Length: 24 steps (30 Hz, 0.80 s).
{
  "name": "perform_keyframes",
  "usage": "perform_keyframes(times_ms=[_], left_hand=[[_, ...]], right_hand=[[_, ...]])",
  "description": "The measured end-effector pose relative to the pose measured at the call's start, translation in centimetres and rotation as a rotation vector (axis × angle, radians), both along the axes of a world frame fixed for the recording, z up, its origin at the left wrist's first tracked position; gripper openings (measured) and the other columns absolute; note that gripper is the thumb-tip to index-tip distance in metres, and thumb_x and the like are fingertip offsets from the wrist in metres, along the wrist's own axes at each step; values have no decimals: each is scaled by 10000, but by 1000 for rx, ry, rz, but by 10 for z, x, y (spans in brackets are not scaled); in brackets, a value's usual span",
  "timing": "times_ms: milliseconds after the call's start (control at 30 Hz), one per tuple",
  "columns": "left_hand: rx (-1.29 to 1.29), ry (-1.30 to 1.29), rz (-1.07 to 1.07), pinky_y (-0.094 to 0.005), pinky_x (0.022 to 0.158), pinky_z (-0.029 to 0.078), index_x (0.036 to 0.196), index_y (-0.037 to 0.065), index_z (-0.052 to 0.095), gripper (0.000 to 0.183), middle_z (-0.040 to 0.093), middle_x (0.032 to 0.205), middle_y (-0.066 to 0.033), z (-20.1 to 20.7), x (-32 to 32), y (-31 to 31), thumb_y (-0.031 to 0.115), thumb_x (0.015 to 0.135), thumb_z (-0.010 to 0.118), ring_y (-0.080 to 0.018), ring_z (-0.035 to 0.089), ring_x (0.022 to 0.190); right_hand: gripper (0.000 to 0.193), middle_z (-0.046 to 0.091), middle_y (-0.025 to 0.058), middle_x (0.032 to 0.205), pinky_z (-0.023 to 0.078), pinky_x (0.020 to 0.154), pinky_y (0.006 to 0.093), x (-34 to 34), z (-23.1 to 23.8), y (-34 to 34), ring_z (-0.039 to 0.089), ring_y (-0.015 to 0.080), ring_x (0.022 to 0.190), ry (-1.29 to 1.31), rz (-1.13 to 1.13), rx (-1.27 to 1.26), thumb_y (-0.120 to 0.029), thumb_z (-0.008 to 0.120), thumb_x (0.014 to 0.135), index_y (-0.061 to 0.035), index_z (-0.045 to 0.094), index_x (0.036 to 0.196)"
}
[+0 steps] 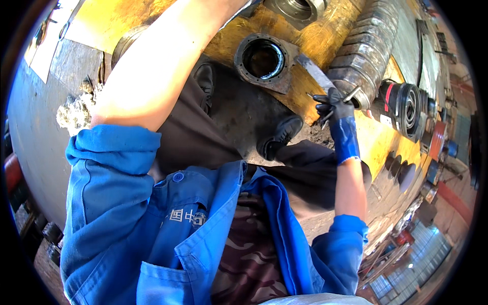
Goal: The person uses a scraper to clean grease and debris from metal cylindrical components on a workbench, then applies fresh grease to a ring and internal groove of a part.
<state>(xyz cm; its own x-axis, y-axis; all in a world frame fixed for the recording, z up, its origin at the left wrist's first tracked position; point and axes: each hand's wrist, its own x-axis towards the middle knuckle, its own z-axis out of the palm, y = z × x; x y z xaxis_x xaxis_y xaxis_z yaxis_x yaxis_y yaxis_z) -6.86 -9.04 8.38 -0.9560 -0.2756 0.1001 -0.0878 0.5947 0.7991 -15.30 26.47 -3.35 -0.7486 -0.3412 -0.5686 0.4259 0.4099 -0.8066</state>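
Observation:
My right hand [335, 109], in a black-and-blue work glove, is closed around a flat grey metal strip, like a file or scraper [316, 72]. The strip points up and left toward a round flanged metal housing [290, 66] with bolt holes and a dark open bore. A short thin metal rod [352, 94] shows beside the gloved fingers; whether I hold it too, I cannot tell. My bare left forearm [168, 56] reaches across to the top edge, where only a sliver of glove cuff shows; the left hand lies outside the picture.
A long ribbed metal cylinder [363, 51] lies right of the housing on a yellow surface [300, 89]. Another round metal part [300, 7] stands at the top. Black coiled rings [406, 109] sit at the right, several dark discs [401, 173] below them. A pale rag [76, 112] lies left.

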Motion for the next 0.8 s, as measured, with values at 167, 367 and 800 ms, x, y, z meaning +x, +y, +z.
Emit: perform_keyframes(times_ms=[167,367,800], left_hand=[[-697,19,1,-325,778,495,965,112,651,161,660,914,-100,7,11,-9,59,846,557,-203,644,869],[-813,235,-65,-323,736,503,938,99,643,201,660,894,-100,-2,9,-16,-10,774,597,-217,652,845],[-745,346,-130,-316,702,497,916,87,633,202,648,863,-95,-4,8,-21,-28,753,601,-210,644,807]], right_hand=[[515,723,147,988,483,463,276,5,-10,-31,642,159,681,8,150,139,-464,561,937,25,646,1075],[515,723,136,1001,492,481,269,1,-20,-48,637,159,689,21,194,206,-456,514,963,27,652,1078],[385,732,136,938,455,475,296,-9,-37,-51,634,161,626,-30,177,190,-369,496,990,-11,633,1029]])
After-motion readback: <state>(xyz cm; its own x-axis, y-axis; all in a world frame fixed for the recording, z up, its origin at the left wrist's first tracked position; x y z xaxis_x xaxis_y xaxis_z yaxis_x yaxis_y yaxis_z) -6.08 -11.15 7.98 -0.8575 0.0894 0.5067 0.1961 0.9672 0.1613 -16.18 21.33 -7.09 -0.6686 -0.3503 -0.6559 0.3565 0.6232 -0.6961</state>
